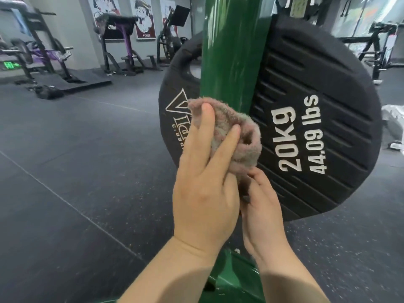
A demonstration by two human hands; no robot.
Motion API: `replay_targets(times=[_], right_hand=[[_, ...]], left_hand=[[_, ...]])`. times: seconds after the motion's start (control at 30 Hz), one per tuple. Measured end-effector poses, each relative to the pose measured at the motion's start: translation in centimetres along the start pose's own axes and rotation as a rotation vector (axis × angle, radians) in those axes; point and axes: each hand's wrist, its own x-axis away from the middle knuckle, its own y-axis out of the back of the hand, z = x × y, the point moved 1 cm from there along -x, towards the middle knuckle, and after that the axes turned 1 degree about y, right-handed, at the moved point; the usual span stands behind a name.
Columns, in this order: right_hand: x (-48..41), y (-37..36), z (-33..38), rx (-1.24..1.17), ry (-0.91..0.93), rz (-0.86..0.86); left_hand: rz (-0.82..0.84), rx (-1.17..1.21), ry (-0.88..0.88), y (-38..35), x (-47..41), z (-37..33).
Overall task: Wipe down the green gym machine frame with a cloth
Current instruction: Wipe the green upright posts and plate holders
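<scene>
A glossy green upright post [231, 51] of the gym machine rises through the middle of the view, and its green base [236, 272] shows below my wrists. A fluffy pinkish-grey cloth [238, 136] is bunched in front of the post's lower part. My left hand [205, 178] lies over the cloth with straight fingers pressed on it. Just below, my right hand [262, 204] pinches the cloth's bottom end, partly hidden behind the left hand.
A black 20kg weight plate [317, 119] hangs right of the post, another black plate [175, 106] behind it on the left. Purple and black machines [43, 55] stand at the far left wall. Dark rubber floor [76, 182] spreads around.
</scene>
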Motion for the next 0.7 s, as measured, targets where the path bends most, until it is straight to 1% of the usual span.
replay_targets(times=[0.03, 0.1, 0.13, 0.17, 0.2, 0.27, 0.3, 0.33, 0.4, 0.47, 0.57, 0.63, 0.7], right_hand=[[-0.2, -0.1, 0.2, -0.024, 0.001, -0.014], [-0.6, -0.1, 0.2, -0.056, -0.013, -0.051], [-0.9, 0.0, 0.1, -0.059, -0.013, -0.061], [-0.8, 0.1, -0.3, -0.059, -0.022, -0.071], [-0.6, 0.0, -0.7, -0.062, -0.035, -0.081], [-0.3, -0.1, -1.4, -0.063, -0.043, -0.089], [-0.3, -0.1, -1.7, -0.063, -0.047, -0.098], [-0.3, -0.1, -1.9, -0.059, -0.048, -0.11], [-0.5, -0.1, -2.3, -0.045, -0.042, -0.132], [-0.5, -0.2, -2.4, -0.031, -0.041, -0.129], [-0.8, 0.1, -2.5, -0.008, -0.038, -0.112], [-1.0, 0.4, -2.6, 0.009, -0.042, -0.115], [-1.2, 0.7, -2.7, -0.004, -0.05, -0.114]], left_hand=[[-0.05, 0.085, 0.094, 0.6, 0.2, 0.8], [-0.216, 0.261, 0.387, 1.8, 0.3, 2.4], [-0.27, 0.284, 0.503, 2.1, 0.5, 3.2], [-0.245, 0.246, 0.587, 2.1, 1.6, 3.9], [-0.129, 0.214, 0.647, 1.9, 3.3, 4.2], [0.151, 0.303, 0.688, 1.0, 7.3, 4.0], [0.252, 0.317, 0.68, 0.4, 9.5, 4.0], [0.323, 0.283, 0.683, 0.1, 11.1, 3.9], [0.404, 0.197, 0.739, -0.6, 12.8, 4.4], [0.376, 0.194, 0.777, -1.0, 12.8, 5.2], [0.213, 0.258, 0.765, -0.8, 11.3, 5.4], [0.209, 0.158, 0.771, -0.2, 11.1, 5.8], [0.242, 0.053, 0.833, 0.8, 11.5, 6.8]])
